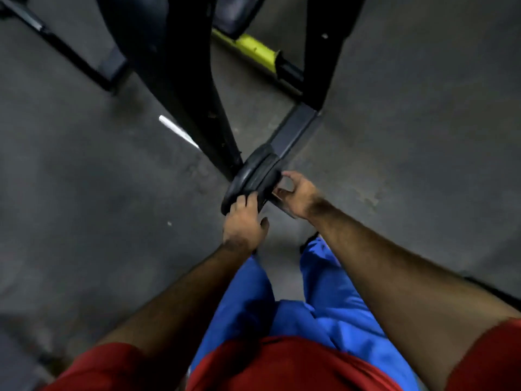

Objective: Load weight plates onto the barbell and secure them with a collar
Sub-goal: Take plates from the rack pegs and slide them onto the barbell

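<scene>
Two small black weight plates (251, 176) stand on edge, side by side, at the foot of a black rack. My left hand (244, 221) grips the near rim of the plates from below. My right hand (296, 193) curls around a dark bar-like end (277, 201) that sticks out of the plates on the right; a collar cannot be told apart in the blur. A short shiny length of metal bar (177, 131) shows left of the rack post.
Black rack posts (191, 88) and a dark floor beam (293, 131) rise just behind the plates. A yellow padded bar (256, 50) lies further back. Another dark frame (56, 49) crosses the upper left. The floor is grey rubber; my blue trouser legs (282, 300) stand close below.
</scene>
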